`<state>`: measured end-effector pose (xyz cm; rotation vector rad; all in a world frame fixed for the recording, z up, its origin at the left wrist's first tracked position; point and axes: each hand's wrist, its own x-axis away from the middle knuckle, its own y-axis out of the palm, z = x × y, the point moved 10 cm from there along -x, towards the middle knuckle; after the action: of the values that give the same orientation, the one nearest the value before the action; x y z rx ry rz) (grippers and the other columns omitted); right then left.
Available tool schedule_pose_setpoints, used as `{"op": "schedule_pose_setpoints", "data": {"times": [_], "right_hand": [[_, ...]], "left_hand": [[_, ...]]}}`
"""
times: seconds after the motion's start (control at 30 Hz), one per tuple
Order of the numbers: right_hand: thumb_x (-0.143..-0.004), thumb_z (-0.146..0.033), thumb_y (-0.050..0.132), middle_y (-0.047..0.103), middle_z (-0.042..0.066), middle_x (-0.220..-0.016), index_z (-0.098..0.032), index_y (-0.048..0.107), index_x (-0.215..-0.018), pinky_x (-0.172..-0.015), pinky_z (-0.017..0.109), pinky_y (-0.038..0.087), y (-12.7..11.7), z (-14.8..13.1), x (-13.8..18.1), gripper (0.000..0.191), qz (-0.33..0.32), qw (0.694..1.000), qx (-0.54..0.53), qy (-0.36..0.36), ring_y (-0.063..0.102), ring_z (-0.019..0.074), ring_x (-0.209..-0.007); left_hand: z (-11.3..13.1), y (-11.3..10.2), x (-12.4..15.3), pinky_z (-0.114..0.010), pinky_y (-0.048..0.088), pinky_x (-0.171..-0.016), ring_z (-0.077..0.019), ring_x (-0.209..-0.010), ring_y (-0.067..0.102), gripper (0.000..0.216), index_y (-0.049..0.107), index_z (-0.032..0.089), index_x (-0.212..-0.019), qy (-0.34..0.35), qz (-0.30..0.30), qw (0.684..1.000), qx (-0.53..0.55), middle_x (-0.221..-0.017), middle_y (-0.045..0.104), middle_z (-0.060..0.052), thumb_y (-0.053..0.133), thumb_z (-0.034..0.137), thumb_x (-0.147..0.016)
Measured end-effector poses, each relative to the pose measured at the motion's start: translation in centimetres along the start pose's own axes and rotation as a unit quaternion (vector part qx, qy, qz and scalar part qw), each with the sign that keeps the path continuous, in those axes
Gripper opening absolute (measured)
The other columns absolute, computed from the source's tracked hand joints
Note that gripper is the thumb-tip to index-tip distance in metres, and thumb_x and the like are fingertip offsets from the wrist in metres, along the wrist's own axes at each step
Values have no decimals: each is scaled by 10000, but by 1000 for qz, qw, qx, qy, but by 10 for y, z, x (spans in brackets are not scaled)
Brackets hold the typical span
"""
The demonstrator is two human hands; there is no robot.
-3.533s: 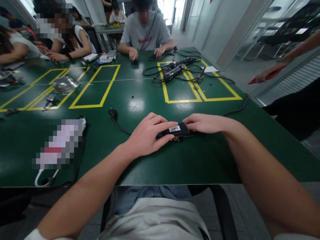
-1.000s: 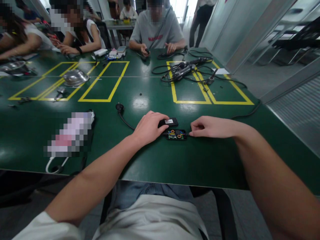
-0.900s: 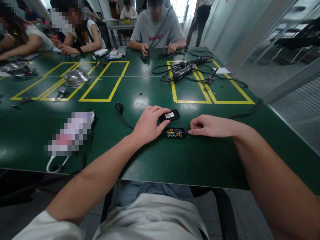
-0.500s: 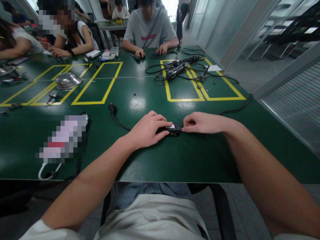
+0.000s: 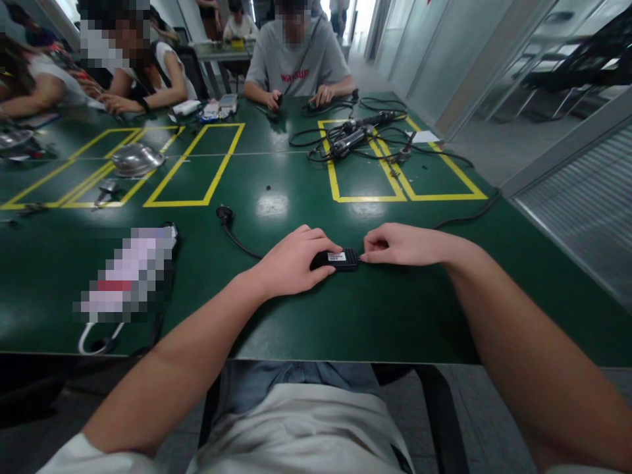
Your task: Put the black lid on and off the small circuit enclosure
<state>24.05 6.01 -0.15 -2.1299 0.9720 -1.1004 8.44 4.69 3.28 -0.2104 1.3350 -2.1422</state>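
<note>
A small black power adapter [image 5: 348, 259] with a white label and a ribbed end lies on the green table in front of me. My left hand [image 5: 301, 260] grips it from the left, thumb on the near side and fingers over the top. From under that hand a black cord runs left to a power plug [image 5: 224, 214] on the table. My right hand [image 5: 385, 245] pinches at the adapter's right end; the tiny part between its fingertips is mostly hidden. Behind my right wrist a black cable [image 5: 464, 220] leads off to the right.
To the left lies a blurred pinkish item [image 5: 131, 270] with a white loop. Yellow tape frames the table farther back, with a metal bowl-shaped part [image 5: 137, 160] and corded black tools [image 5: 353, 139]. Across the table sits a person in a grey shirt [image 5: 296, 62]; others work at left.
The adapter has rolled a little, so its label now faces up more. Both hands stay in nearly the same place. Across the table, the person's hand has lifted slightly with a dark object.
</note>
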Motion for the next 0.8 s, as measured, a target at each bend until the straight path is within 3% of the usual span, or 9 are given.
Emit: {"op": "schedule_pose_setpoints", "data": {"times": [0.2,0.37,0.47,0.53,0.6,0.67,0.73,0.8], "right_hand": [[-846,-788,670,501,-26,-657,-240,628,-730,-651,339,346,2,4,-1,561,-4,1000,1,1,464,174,-652],[-832,-805,679,519,-18,-667,-241,637,-730,-657,346,364,1,3,0,576,-2,1000,2,2,479,180,-658],[-834,-816,678,526,-15,-665,-240,640,-725,-652,345,363,1,3,0,587,2,1000,6,2,482,182,-659],[-841,-824,674,528,-14,-658,-239,646,-721,-647,344,359,1,5,0,597,3,1000,10,5,485,183,-657],[-842,-838,666,522,-15,-648,-240,647,-711,-643,344,353,2,7,-1,613,2,1000,13,11,485,183,-652],[-844,-846,656,510,-17,-640,-242,633,-691,-644,345,352,2,9,-1,624,-2,1000,15,14,480,180,-647],[-845,-849,647,500,-19,-637,-246,605,-668,-648,346,353,2,8,-1,630,-3,1000,19,15,473,178,-644],[-842,-853,644,503,-16,-640,-248,594,-662,-649,350,354,1,8,0,633,-1,1000,26,15,473,181,-646]], "left_hand": [[-39,-20,1,-475,555,-1096,-286,-1191,701,449,685,227,-1459,-141,118,983,6,-1296,807,-92,733,247,-1013],[-55,-11,2,-486,564,-1118,-302,-1235,689,416,690,221,-1423,-182,70,980,-35,-1313,800,-103,737,217,-1009],[-50,-18,7,-481,572,-1118,-303,-1242,688,373,707,210,-1376,-177,92,977,-72,-1380,731,-127,754,279,-1013],[-44,-27,11,-466,599,-1045,-292,-1150,706,262,759,200,-1217,-185,111,971,-102,-1389,680,-141,754,374,-1021],[-40,-27,12,-453,609,-936,-274,-1004,710,326,791,191,-975,-198,80,968,-134,-1280,684,-141,670,478,-1069],[-38,-19,11,-448,599,-886,-294,-967,710,486,807,187,-858,-208,5,963,-172,-1103,700,-140,570,531,-1106],[-38,-12,11,-443,591,-861,-314,-956,720,568,830,184,-842,-222,-49,954,-194,-996,711,-143,492,540,-1128],[-38,-10,11,-437,586,-851,-321,-946,735,597,849,181,-876,-235,-66,949,-199,-965,736,-150,448,536,-1140]]}}
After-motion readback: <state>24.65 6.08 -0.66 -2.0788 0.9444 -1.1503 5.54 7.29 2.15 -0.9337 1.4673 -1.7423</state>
